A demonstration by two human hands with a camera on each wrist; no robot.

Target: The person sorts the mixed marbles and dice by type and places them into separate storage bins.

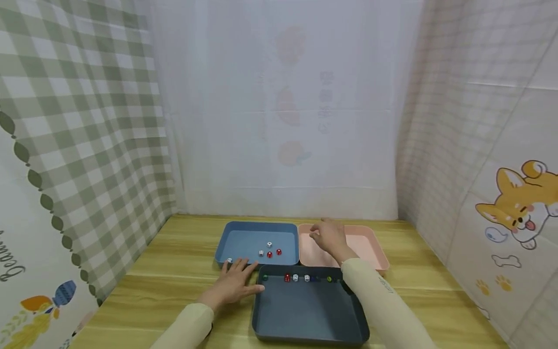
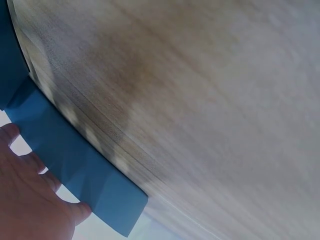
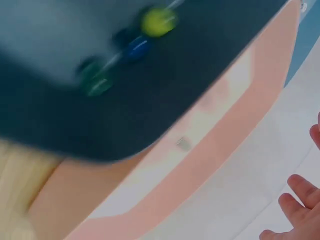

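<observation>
My right hand point(image 1: 330, 238) hovers over the pink tray point(image 1: 366, 233) with loosely bent fingers, and I see nothing between them. In the right wrist view a small, blurred, pale thing point(image 3: 183, 144) shows inside that tray. My left hand point(image 1: 233, 284) rests with spread fingers at the near edge of the blue tray point(image 1: 261, 226). Its thumb reaches the left rim of the dark tray point(image 1: 309, 315). Along the dark tray's far side lie a red die point(image 1: 287, 277), white dice point(image 1: 307, 278), a yellow ball point(image 3: 159, 21), a blue ball point(image 3: 137, 47) and a green ball point(image 3: 96, 81).
Red dice point(image 1: 279, 251) and white dice point(image 1: 269, 245) lie scattered in the blue tray. The three trays stand close together on a wood-grain table point(image 1: 161, 271). A white curtain point(image 1: 279, 145) hangs behind, with a checked cloth point(image 1: 100, 106) at left.
</observation>
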